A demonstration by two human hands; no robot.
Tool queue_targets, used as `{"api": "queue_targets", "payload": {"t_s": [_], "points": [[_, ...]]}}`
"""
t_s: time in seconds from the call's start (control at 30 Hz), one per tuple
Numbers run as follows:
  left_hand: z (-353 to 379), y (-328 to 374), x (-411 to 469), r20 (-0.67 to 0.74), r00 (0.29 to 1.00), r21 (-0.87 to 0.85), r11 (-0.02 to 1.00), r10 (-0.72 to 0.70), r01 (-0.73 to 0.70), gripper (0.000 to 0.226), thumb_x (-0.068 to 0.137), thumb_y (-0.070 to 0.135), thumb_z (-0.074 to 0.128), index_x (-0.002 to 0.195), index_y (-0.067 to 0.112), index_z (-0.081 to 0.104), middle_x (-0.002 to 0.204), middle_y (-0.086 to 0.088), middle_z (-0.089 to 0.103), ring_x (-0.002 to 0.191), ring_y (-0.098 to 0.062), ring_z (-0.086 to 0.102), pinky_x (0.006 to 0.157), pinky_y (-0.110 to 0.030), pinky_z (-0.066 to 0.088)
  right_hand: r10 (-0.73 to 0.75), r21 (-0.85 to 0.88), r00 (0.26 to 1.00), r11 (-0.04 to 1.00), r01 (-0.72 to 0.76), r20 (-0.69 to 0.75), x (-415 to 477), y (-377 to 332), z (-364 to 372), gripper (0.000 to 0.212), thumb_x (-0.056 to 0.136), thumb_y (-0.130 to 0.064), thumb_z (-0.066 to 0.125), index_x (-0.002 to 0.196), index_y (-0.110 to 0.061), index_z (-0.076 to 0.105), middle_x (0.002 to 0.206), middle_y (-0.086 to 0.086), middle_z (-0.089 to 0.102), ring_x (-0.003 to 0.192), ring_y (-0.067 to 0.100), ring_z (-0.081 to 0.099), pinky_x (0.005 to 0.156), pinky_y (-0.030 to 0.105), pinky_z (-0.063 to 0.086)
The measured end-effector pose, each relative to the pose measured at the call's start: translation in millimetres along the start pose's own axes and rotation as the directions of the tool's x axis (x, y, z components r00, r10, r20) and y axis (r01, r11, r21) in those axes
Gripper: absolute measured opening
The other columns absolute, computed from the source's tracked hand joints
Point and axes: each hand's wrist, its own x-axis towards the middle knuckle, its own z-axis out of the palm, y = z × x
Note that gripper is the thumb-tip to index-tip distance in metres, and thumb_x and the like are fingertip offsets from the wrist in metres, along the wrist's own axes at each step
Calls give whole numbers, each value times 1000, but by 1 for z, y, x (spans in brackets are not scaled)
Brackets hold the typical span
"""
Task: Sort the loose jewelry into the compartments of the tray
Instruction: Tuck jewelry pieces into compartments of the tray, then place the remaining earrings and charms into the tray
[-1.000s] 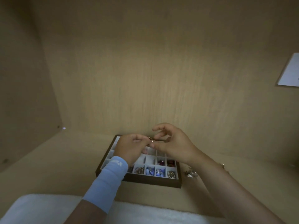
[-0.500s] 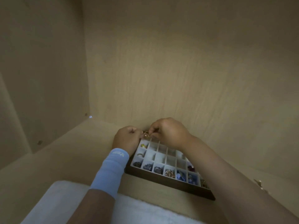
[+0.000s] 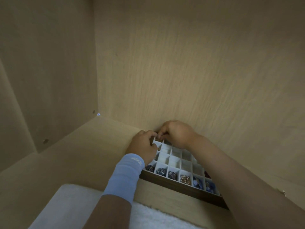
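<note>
Jewelry (image 3: 185,179): sorted lots are kept in the near row of the tray (image 3: 181,187), which is set on a shelf (image 3: 82,162).
Step judged in hand: a small gold piece (image 3: 157,139) is being placed at the far-left corner compartment. It is pinched between left hand (image 3: 142,146) and right hand (image 3: 176,134), each grip closed on it.
Next: a release inside the compartment walls is called for.
Change: 1 s ago the hands were raised over mid-tray.

Home cabinet interior: wood-grain back panel (image 3: 181,63), side panel (image 3: 49,63) w/ peg hole (image 3: 45,140), fluffy white cloth (image 3: 71,205).
</note>
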Motion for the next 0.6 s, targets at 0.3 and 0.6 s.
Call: {"api": "queue_targets", "payload": {"t_s": [0.3,0.6], "points": [[3,-2,1,-4,999,256,965,52,-49,31,93,24,47,121,33,57,124,3,52,117,-19,38,96,-31,37,5,5,995,1000,-5,-101,-8,3,1,18,91,-19,64,97,-27,78,107,-7,71,97,14,64,86,33,53],[1,2,0,-1,998,283,958,56,-53,35,93,27,50,128,32,53,129,1,48,122,-20,35,98,-32,35,0,110,991,994,16,-137,-35,10,0,35,96,-14,53,119,-32,71,114,-8,65,103,11,60,89,32,51]]}}
